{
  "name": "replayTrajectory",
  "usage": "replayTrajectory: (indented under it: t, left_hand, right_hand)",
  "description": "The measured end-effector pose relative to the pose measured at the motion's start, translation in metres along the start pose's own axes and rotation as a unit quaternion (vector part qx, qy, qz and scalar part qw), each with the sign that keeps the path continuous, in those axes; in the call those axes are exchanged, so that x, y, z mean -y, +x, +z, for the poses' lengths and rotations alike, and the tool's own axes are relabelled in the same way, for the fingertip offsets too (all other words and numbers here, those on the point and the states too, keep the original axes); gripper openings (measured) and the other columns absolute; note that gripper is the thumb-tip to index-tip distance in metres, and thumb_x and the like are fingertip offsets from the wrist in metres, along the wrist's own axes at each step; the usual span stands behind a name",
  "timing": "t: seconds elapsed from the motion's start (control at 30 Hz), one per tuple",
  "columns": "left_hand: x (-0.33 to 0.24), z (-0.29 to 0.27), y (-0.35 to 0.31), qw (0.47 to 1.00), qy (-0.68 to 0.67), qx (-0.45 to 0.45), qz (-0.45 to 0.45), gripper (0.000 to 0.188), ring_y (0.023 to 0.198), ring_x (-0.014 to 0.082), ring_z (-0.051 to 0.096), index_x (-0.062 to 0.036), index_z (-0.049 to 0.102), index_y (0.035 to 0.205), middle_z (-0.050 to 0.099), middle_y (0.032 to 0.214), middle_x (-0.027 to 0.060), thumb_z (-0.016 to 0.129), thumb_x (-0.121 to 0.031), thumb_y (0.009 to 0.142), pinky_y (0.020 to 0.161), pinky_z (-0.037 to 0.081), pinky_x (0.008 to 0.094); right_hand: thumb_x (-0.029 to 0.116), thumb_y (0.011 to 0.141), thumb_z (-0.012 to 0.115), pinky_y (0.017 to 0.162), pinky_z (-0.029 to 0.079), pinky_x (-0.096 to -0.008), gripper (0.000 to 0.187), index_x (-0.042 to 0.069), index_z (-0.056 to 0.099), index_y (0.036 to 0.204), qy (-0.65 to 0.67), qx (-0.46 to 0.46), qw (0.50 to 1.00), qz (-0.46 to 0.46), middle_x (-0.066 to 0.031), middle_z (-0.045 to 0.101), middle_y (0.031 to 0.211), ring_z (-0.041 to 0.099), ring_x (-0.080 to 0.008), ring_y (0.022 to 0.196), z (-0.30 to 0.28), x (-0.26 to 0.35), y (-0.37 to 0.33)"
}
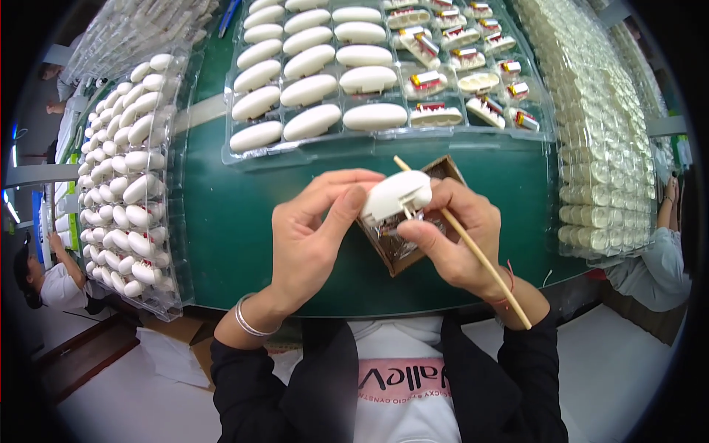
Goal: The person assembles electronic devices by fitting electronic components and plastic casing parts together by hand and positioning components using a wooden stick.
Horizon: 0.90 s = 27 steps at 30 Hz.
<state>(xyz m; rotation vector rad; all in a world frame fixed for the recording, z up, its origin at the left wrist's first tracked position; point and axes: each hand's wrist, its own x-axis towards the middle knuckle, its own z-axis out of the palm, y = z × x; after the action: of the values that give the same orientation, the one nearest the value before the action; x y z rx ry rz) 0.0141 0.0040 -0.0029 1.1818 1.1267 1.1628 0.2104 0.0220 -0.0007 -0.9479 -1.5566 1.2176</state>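
A white oval plastic shell (pixel 391 198) is held between my two hands over the middle of the table, tilted, with a notched edge and small inner parts showing. My left hand (pixel 314 229) grips its left end between thumb and fingers. My right hand (pixel 461 232) pinches the right end, and a thin wooden stick (pixel 487 267) also lies in that hand, slanting from beyond the shell down across the wrist. Just beneath the hands sits a small brown cardboard box (pixel 402 262) with shiny contents that are mostly hidden.
Beyond my hands, a clear compartment tray (pixel 295 153) holds closed white shells at left and opened ones with red-and-silver parts at right. Stacked trays of white shells (pixel 122 184) stand at left, stacked clear trays (pixel 605 148) at right. A blue pen (pixel 229 18) lies behind. Other people work at both sides.
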Motion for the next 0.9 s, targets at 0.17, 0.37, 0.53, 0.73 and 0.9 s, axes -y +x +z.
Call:
replayTrajectory:
  t: [0.17, 0.37, 0.53, 0.73, 0.9]
  left_hand:
    - [-0.003, 0.002, 0.001, 0.998, 0.009, 0.017, 0.059, 0.027, 0.097, 0.015, 0.062, 0.0022, 0.066, 0.119, 0.067, 0.111, 0.0102, 0.066, -0.006, 0.093, 0.086, 0.049, 0.027]
    - [-0.02, -0.002, 0.028, 0.958, 0.238, 0.018, 0.16, 0.036, 0.086, 0.0211, 0.064, -0.0001, 0.065, 0.113, 0.066, 0.103, 0.0125, 0.074, 0.002, 0.078, 0.078, 0.051, 0.0298]
    - [-0.028, -0.006, 0.122, 0.859, 0.395, -0.089, 0.314, 0.03, 0.086, 0.021, 0.065, -0.0013, 0.067, 0.11, 0.069, 0.098, 0.0117, 0.073, -0.002, 0.08, 0.078, 0.051, 0.0308]
    - [-0.007, -0.043, 0.268, 0.777, 0.514, -0.101, 0.349, 0.03, 0.091, 0.0332, 0.067, -0.0014, 0.069, 0.106, 0.07, 0.101, 0.0179, 0.075, -0.009, 0.078, 0.079, 0.052, 0.0388]
    - [0.017, -0.051, 0.313, 0.789, 0.557, -0.031, 0.257, 0.029, 0.089, 0.0331, 0.068, -0.002, 0.071, 0.105, 0.071, 0.098, 0.0183, 0.077, -0.008, 0.076, 0.08, 0.052, 0.0395]
  right_hand:
    - [0.008, 0.081, 0.079, 0.066, 0.054, -0.0269, 0.021, -0.002, 0.065, 0.094, -0.014, 0.01, 1.0, 0.012, -0.0106, 0.071, 0.086, 0.071, -0.0169, 0.074, -0.003, -0.002, 0.004]
    - [0.005, 0.085, 0.073, 0.069, 0.054, -0.027, 0.028, -0.002, 0.065, 0.111, -0.071, -0.039, 0.996, -0.02, -0.0136, 0.07, 0.096, 0.068, -0.0186, 0.076, -0.004, -0.012, 0.011]
    - [0.005, 0.092, 0.066, 0.07, 0.053, -0.0276, 0.028, 0.0, 0.062, 0.119, -0.031, -0.078, 0.996, -0.044, -0.0116, 0.068, 0.104, 0.064, -0.0154, 0.076, -0.013, -0.013, 0.016]
    - [0.001, 0.089, 0.066, 0.068, 0.052, -0.0278, 0.021, -0.002, 0.065, 0.111, -0.02, -0.062, 0.996, -0.058, -0.013, 0.068, 0.098, 0.064, -0.0172, 0.073, -0.007, -0.013, 0.013]
    - [0.001, 0.091, 0.064, 0.068, 0.052, -0.0262, 0.024, 0.0, 0.063, 0.115, -0.034, -0.05, 0.996, -0.064, -0.0118, 0.068, 0.101, 0.064, -0.0149, 0.075, -0.01, -0.015, 0.014]
